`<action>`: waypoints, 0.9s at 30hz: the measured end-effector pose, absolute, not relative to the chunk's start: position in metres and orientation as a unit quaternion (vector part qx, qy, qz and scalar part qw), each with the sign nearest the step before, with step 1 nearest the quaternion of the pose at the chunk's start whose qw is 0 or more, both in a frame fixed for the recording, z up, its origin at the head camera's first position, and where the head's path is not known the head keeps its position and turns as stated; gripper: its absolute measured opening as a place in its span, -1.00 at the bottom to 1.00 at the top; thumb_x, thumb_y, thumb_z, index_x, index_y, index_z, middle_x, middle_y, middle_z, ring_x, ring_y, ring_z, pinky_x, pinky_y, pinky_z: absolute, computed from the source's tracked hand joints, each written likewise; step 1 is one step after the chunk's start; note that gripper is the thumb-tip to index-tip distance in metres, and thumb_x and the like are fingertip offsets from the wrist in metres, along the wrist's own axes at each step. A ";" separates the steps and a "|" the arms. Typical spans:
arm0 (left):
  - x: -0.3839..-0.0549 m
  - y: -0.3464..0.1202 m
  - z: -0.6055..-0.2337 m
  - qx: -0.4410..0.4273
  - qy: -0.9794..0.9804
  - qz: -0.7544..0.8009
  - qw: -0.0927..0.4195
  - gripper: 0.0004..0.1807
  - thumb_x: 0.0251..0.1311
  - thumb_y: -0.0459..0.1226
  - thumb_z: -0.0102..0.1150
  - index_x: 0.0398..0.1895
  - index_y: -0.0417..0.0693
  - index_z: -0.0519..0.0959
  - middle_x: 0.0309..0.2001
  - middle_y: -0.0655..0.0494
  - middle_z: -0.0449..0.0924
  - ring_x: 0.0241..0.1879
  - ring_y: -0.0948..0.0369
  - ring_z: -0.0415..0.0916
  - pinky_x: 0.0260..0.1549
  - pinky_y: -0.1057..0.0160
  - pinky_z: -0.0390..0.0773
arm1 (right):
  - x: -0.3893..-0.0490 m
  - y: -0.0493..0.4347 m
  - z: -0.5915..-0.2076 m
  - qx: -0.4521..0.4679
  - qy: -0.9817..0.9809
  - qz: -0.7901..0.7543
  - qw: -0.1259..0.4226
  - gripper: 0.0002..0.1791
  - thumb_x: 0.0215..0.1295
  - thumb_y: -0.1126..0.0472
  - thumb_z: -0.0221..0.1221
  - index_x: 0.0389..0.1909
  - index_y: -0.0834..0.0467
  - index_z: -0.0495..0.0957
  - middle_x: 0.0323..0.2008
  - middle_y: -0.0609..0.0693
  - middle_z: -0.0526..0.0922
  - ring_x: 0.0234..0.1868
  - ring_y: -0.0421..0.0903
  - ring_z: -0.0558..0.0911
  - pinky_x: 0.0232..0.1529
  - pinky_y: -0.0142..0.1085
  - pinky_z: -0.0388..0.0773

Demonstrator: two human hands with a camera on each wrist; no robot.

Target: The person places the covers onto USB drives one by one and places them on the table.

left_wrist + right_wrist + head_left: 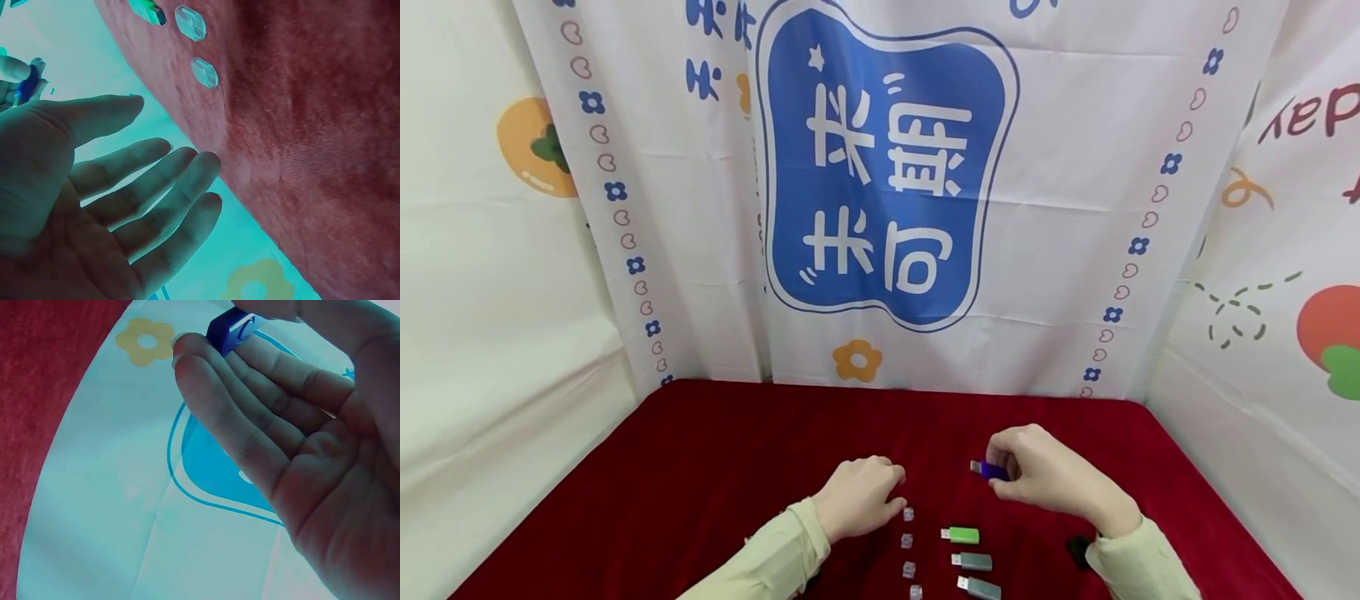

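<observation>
My right hand (1052, 471) pinches a purple-blue USB flash drive (995, 472) between thumb and fingers, above the red cloth. The drive's metal plug points left, bare. In the right wrist view, the body of the flash drive (230, 330) shows at the fingertips. My left hand (861, 497) hovers with relaxed, spread fingers and holds nothing. Nearest to it is a small clear cap (908, 514), the farthest of several in a column. The left wrist view shows two clear caps, one of them (204, 72) beyond the thumb.
A green flash drive (962, 535) and two grey ones, the upper grey drive (973, 561) and the lower (981, 588), lie right of the caps. A dark object (1078, 550) shows by the right sleeve. Printed white curtains (1045, 350) enclose the red-covered table (737, 450).
</observation>
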State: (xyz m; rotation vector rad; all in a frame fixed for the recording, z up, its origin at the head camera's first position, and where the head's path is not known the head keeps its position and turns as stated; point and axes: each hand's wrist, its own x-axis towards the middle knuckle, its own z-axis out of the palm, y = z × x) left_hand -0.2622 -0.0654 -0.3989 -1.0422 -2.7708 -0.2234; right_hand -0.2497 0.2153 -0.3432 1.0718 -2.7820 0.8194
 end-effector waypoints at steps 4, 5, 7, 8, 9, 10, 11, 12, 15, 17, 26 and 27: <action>-0.266 -0.059 -0.397 -0.358 -0.928 -0.054 0.087 -0.83 0.12 -0.17 0.40 -0.30 -0.03 0.67 -0.42 0.20 0.56 -0.50 0.30 0.52 -0.62 0.28 0.50 | -0.246 0.216 -0.341 0.349 -0.899 0.263 0.032 -0.81 0.08 0.37 0.37 -0.47 0.02 0.59 -0.56 -0.24 0.52 -0.57 -0.25 0.50 -0.50 -0.35 0.54; -0.267 -0.058 -0.397 -0.360 -0.928 -0.049 0.086 -0.82 0.10 -0.17 0.41 -0.29 -0.04 0.67 -0.42 0.20 0.56 -0.50 0.30 0.52 -0.61 0.29 0.50 | -0.246 0.216 -0.341 0.349 -0.899 0.264 0.033 -0.80 0.08 0.37 0.38 -0.47 0.02 0.59 -0.56 -0.24 0.52 -0.57 -0.25 0.50 -0.50 -0.35 0.54; -0.269 -0.055 -0.398 -0.363 -0.927 -0.036 0.084 -0.82 0.07 -0.16 0.44 -0.34 -0.02 0.66 -0.46 0.22 0.54 -0.51 0.32 0.50 -0.62 0.30 0.48 | -0.245 0.217 -0.341 0.350 -0.898 0.266 0.036 -0.79 0.07 0.38 0.38 -0.47 0.02 0.58 -0.55 -0.25 0.52 -0.57 -0.25 0.50 -0.50 -0.35 0.55; -0.270 -0.054 -0.399 -0.364 -0.927 -0.030 0.081 -0.82 0.06 -0.16 0.45 -0.37 -0.01 0.66 -0.48 0.24 0.52 -0.53 0.33 0.47 -0.63 0.30 0.46 | -0.245 0.217 -0.341 0.350 -0.897 0.267 0.037 -0.79 0.07 0.38 0.37 -0.47 0.02 0.58 -0.55 -0.25 0.52 -0.57 -0.25 0.50 -0.49 -0.35 0.55; -0.272 -0.053 -0.400 -0.365 -0.928 -0.025 0.077 -0.81 0.04 -0.14 0.46 -0.40 0.00 0.65 -0.51 0.25 0.49 -0.55 0.34 0.45 -0.65 0.31 0.45 | -0.245 0.217 -0.341 0.351 -0.896 0.269 0.037 -0.78 0.07 0.39 0.37 -0.47 0.01 0.58 -0.55 -0.25 0.52 -0.57 -0.25 0.51 -0.49 -0.35 0.55; -0.273 -0.052 -0.401 -0.366 -0.928 -0.020 0.074 -0.79 0.03 -0.12 0.47 -0.43 0.01 0.64 -0.53 0.26 0.47 -0.56 0.35 0.42 -0.65 0.31 0.43 | -0.246 0.217 -0.341 0.353 -0.895 0.271 0.038 -0.78 0.07 0.39 0.37 -0.47 0.02 0.58 -0.55 -0.25 0.53 -0.56 -0.25 0.51 -0.49 -0.35 0.55; -0.274 -0.052 -0.402 -0.367 -0.927 -0.015 0.071 -0.78 0.01 -0.11 0.48 -0.45 0.02 0.63 -0.55 0.27 0.44 -0.58 0.36 0.40 -0.66 0.31 0.41 | -0.246 0.216 -0.341 0.354 -0.894 0.273 0.038 -0.79 0.07 0.40 0.36 -0.47 0.02 0.59 -0.54 -0.25 0.53 -0.56 -0.25 0.51 -0.49 -0.35 0.56; -0.275 -0.051 -0.404 -0.368 -0.927 -0.011 0.069 -0.77 0.00 -0.10 0.49 -0.48 0.04 0.62 -0.57 0.28 0.41 -0.59 0.36 0.38 -0.67 0.31 0.40 | -0.246 0.216 -0.341 0.356 -0.892 0.275 0.039 -0.79 0.07 0.40 0.36 -0.47 0.03 0.58 -0.54 -0.25 0.53 -0.56 -0.25 0.52 -0.49 -0.35 0.56; -0.279 -0.049 -0.407 -0.376 -0.924 -0.004 0.064 -0.75 -0.03 -0.10 0.50 -0.54 0.06 0.58 -0.60 0.30 0.37 -0.62 0.37 0.34 -0.70 0.32 0.36 | -0.246 0.215 -0.342 0.359 -0.890 0.279 0.039 -0.80 0.07 0.40 0.36 -0.48 0.03 0.58 -0.54 -0.24 0.53 -0.56 -0.24 0.52 -0.48 -0.35 0.56; -0.280 -0.045 -0.410 -0.383 -0.922 -0.002 0.066 -0.73 -0.07 -0.12 0.52 -0.60 0.07 0.55 -0.63 0.31 0.35 -0.65 0.37 0.32 -0.71 0.32 0.35 | -0.246 0.215 -0.342 0.358 -0.890 0.282 0.037 -0.80 0.08 0.39 0.36 -0.48 0.04 0.58 -0.54 -0.24 0.53 -0.56 -0.23 0.52 -0.48 -0.35 0.56; -0.286 -0.032 -0.421 -0.387 -0.920 -0.004 0.056 -0.66 -0.15 -0.18 0.59 -0.71 0.11 0.50 -0.66 0.36 0.35 -0.65 0.40 0.31 -0.70 0.34 0.38 | -0.247 0.217 -0.343 0.356 -0.892 0.277 0.037 -0.83 0.09 0.35 0.37 -0.47 0.04 0.59 -0.54 -0.25 0.53 -0.56 -0.23 0.52 -0.48 -0.35 0.56; -0.286 -0.032 -0.421 -0.386 -0.921 -0.008 0.048 -0.68 -0.14 -0.19 0.59 -0.69 0.10 0.53 -0.65 0.36 0.37 -0.64 0.41 0.33 -0.68 0.35 0.39 | -0.248 0.217 -0.343 0.357 -0.891 0.277 0.037 -0.82 0.09 0.36 0.37 -0.47 0.03 0.59 -0.54 -0.25 0.53 -0.56 -0.23 0.52 -0.48 -0.35 0.56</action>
